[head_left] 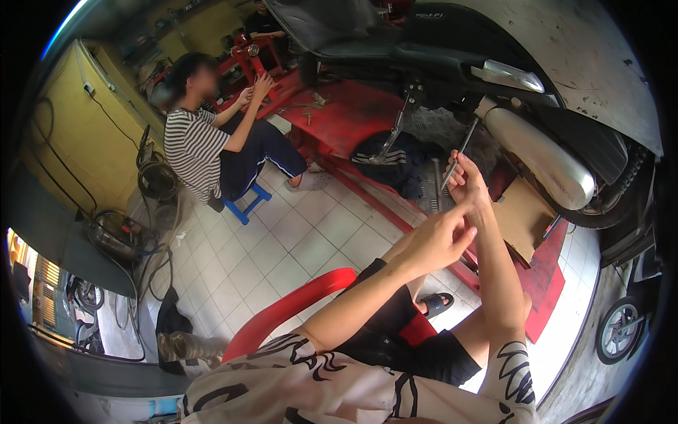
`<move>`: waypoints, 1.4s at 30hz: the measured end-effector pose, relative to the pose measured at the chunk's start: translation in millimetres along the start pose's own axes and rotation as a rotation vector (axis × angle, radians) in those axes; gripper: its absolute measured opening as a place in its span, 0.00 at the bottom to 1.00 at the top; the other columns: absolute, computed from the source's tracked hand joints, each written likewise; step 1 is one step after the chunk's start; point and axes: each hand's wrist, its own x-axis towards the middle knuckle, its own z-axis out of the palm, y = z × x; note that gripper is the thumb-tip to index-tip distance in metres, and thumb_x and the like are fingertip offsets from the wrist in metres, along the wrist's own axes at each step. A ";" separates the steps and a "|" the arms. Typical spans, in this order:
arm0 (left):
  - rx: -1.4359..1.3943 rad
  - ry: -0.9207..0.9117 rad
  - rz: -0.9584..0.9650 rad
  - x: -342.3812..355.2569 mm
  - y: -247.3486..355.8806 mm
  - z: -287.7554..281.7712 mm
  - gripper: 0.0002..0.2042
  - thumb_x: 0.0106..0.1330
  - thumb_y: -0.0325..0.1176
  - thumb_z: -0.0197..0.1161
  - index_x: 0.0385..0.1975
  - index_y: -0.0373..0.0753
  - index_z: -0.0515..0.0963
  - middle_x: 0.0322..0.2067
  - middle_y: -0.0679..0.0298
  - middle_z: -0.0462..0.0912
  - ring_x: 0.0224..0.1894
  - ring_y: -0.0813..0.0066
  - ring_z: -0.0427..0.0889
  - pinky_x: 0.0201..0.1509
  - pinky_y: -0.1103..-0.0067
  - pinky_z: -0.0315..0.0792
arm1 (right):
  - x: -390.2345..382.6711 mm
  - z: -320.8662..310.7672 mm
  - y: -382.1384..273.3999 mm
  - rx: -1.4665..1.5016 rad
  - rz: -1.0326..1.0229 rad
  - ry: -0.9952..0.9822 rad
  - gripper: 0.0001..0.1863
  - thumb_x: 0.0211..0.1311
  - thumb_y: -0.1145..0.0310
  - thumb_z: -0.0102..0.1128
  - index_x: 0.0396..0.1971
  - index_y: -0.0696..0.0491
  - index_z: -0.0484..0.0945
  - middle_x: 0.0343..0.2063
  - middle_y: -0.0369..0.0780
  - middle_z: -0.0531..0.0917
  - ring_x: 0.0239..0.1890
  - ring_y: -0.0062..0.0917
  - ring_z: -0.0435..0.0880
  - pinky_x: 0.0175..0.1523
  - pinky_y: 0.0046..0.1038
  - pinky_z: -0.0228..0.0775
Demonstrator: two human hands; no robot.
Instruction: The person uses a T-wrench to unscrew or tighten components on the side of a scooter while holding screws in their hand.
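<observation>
In my right hand [467,185] a slim dark grey metal rod [462,150] is held slanting upward, its upper end close to the silver exhaust muffler [540,152] of a scooter [438,46]. What kind of tool the rod is I cannot make out. My left hand [441,242] is at my right wrist, back of the hand up, with thumb and forefinger apart and nothing seen in it; its other fingers are partly hidden. Beyond my right hand a dark cloth [395,166] lies on the red lift platform [335,109]. Below the muffler rests a brown cardboard piece [522,219].
A person in a striped shirt [194,148] sits on a blue stool [247,203] at the left, hands at a red stand [251,60]. A red curved chair arm [293,307] is beside my left arm. Cables and hoses [157,177] hang along the left. A wheel [621,328] stands lower right.
</observation>
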 end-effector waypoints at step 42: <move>0.281 0.140 -0.228 -12.1 -49.7 -33.5 0.25 0.65 0.30 0.57 0.60 0.24 0.63 0.11 0.59 0.71 0.14 0.79 0.69 0.20 0.78 0.63 | -1.9 13.2 -7.5 -0.121 0.036 -0.016 0.05 0.66 0.70 0.54 0.37 0.56 0.75 0.15 0.28 0.65 0.16 0.10 0.57 0.25 0.16 0.51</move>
